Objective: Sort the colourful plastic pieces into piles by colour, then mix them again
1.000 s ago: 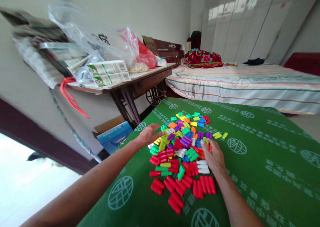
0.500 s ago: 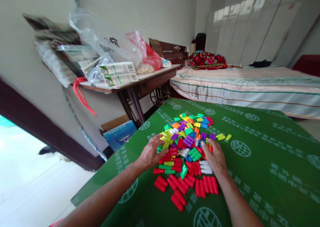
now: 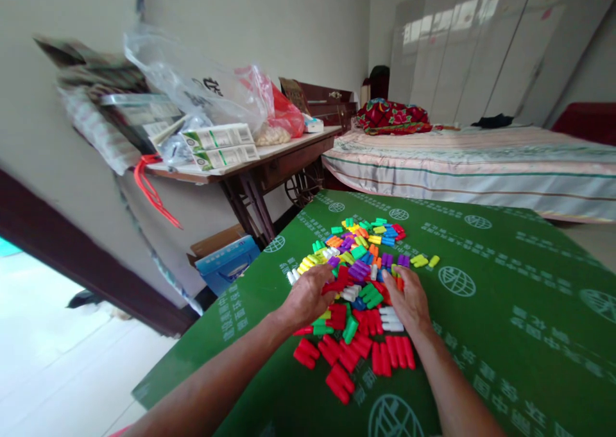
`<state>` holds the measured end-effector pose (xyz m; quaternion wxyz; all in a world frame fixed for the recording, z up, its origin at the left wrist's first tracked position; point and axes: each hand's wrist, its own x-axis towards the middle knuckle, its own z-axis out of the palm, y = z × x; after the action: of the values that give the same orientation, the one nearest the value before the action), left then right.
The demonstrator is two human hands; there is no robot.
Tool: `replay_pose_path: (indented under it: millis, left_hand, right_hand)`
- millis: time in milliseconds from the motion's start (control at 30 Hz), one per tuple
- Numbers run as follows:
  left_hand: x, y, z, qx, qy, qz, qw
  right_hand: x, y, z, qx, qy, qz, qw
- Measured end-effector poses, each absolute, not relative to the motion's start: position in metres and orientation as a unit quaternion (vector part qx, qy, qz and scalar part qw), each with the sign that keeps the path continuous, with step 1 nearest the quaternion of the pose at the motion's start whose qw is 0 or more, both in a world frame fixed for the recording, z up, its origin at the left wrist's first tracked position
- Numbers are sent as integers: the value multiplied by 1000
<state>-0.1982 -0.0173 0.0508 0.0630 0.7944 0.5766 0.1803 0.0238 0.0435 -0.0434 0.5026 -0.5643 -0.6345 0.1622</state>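
A heap of small coloured plastic blocks (image 3: 359, 257) lies on a green printed table cover (image 3: 481, 321). Red blocks (image 3: 346, 353) gather at the near side; green, yellow, purple, orange and blue ones lie farther back. My left hand (image 3: 308, 296) rests on the heap's left part, its fingers curled around a red block (image 3: 337, 285). My right hand (image 3: 407, 299) lies palm down on the heap's right side, fingers flat over white blocks (image 3: 392, 321) and red ones.
A wooden table (image 3: 269, 158) at the left carries plastic bags (image 3: 216, 90) and green-white boxes (image 3: 219, 145). A blue box (image 3: 226, 264) sits on the floor under it. A bed (image 3: 471, 161) with a striped cover stands behind, wardrobes (image 3: 481, 45) beyond.
My left hand has moved from the heap's far left edge inward and nearer, and closed on a red block. My right hand has barely shifted.
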Motion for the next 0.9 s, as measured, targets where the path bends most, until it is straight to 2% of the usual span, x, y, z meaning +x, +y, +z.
replay_pose_path:
  millis: [167,367,567,900]
  left_hand:
    - [-184,-13,65,791,557,212,140]
    - [-163,5,67,778,533,261,206]
    - [-159,20,62,774,595,181,118]
    - [-191,17,55,769,594,235,22]
  right_hand:
    - [21,42,-38,-504,-676,73,532]
    - [19,39,-31,-461,-697,57,545]
    - [21,39,-29,-474,-690,67,542]
    - [23,40,-32,-568,-632,184,494]
